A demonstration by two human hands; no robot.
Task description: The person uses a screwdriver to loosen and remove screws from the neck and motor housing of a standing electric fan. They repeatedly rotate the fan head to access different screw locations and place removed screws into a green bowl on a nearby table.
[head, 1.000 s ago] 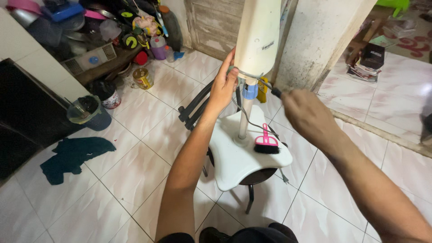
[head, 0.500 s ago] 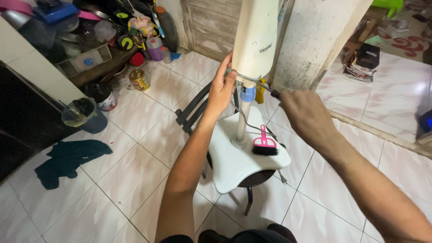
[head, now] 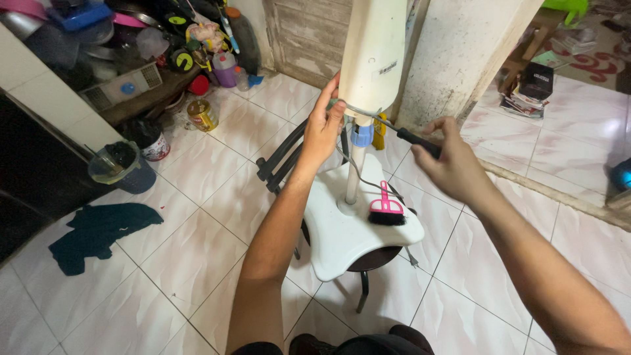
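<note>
Cream plastic housing (head: 374,52), tall and tapering, stands on a thin metal pole (head: 355,172) with a blue collar (head: 361,135) just under it; the pole rises from a white, rounded base (head: 342,233) that rests on a dark stool (head: 368,263) over the tiled floor (head: 164,250). Left hand (head: 323,128) presses against the housing's lower left edge, fingers spread along its side, not closed around anything. Right hand (head: 450,161) is closed on the black handle of a screwdriver (head: 407,137), whose slim shaft runs left to the housing's bottom rim (the tip itself is too small to make out). A pink brush with black bristles (head: 386,212) lies on the base, just right of the pole. A grey cord hangs down beside the pole. The housing's top is cut off by the picture's edge. Far left, a cluttered shelf (head: 131,59) holds containers, blurred together. A dark cloth (head: 98,230) lies on the floor at left.
</note>
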